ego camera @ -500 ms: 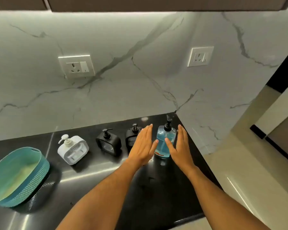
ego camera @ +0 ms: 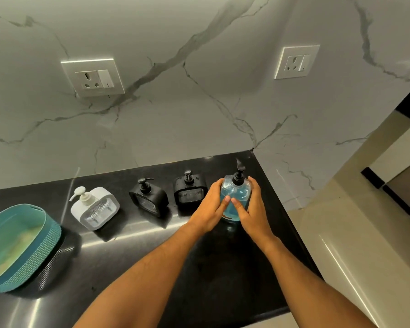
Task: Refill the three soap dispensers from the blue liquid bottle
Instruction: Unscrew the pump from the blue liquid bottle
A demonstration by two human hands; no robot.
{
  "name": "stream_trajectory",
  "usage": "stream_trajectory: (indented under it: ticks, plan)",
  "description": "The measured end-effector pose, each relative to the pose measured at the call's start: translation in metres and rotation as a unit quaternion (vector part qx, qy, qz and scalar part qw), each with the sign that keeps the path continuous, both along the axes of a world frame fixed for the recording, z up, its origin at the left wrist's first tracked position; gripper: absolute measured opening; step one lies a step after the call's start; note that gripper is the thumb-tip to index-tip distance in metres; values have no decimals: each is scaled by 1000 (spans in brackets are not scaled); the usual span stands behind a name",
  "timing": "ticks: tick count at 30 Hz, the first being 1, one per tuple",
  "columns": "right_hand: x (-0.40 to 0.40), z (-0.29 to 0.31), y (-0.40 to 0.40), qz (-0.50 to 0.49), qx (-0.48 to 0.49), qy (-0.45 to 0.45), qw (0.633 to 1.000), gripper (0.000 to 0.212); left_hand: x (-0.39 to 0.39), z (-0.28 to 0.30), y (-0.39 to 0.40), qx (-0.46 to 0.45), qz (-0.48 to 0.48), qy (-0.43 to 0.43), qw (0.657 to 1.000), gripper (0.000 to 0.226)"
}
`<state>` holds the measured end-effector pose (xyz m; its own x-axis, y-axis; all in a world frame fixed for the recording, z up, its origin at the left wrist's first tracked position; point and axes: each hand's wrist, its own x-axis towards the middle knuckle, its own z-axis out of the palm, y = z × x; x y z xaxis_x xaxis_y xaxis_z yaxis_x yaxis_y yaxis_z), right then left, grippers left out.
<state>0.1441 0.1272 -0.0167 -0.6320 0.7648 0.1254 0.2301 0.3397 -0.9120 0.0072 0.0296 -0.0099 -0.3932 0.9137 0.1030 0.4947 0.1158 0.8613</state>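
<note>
Both hands wrap the blue liquid bottle [ego camera: 234, 197], which stands upright near the back right corner of the black surface [ego camera: 152, 252]. The left hand [ego camera: 211, 209] curls round the bottle's left side and the right hand [ego camera: 253, 209] curls round its right side, so each grip is closed on the bottle, with the two thumbs meeting across its near face. The bottle's black pump [ego camera: 238, 174] rises above the fingers, its spout pointing toward the back wall. Blue liquid shows through the clear body between the hands. Three soap dispensers stand in a row along the back edge of the surface, to the left of the bottle. The nearest is a black dispenser [ego camera: 189, 191], just beside the left hand but apart from it. Next comes a second black dispenser [ego camera: 148, 197], turned at a slight angle. Farthest left of the three is a white dispenser [ego camera: 95, 208] with a white pump. Each has a patterned clear front panel, and their pumps are all in place. At the left edge of the surface lies a teal basket [ego camera: 21, 252] with a woven-look wall, well apart from the dispensers. On the marble wall [ego camera: 199, 114] behind are two white sockets, a left socket [ego camera: 92, 76] and a right socket [ego camera: 296, 61].
</note>
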Motion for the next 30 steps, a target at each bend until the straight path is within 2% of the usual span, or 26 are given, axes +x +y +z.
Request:
stream_trajectory:
  ticks: [6,14,23,30]
  plan:
    - [-2,-1,-11,33,-7,22,999,75,-4,0,-17,16,17,7,1000,55]
    - [-20,1,-63,84,-10,51,995,73,-19,3,-84,40,42,18,998,58]
    - [-49,3,-135,153,0,33,988,72,-33,-1,-173,47,96,7,994,56]
    - [-60,3,-155,183,8,12,983,79,-37,-7,-200,40,112,-14,993,60]
